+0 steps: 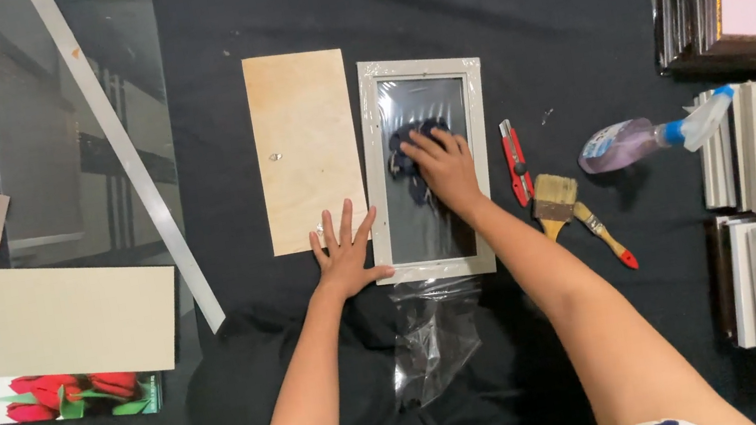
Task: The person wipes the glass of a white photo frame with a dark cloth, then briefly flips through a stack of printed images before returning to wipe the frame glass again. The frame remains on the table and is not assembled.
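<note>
At centre, the right hand (443, 164) presses a dark cloth (410, 145) onto the upright picture frame (429, 166), while the flat, spread left hand (345, 253) steadies the frame's lower-left edge.

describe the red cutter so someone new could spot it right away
Start at the pale picture frame in the middle of the black cloth, where the right hand presses a dark rag. Just right of that frame lies the red utility knife, slimmer and redder than the wooden paintbrush beside it.

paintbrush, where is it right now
In the head view the paintbrush lies on the black cloth right of the photo frame, between the red cutter and the spray bottle, untouched by either hand.
</note>
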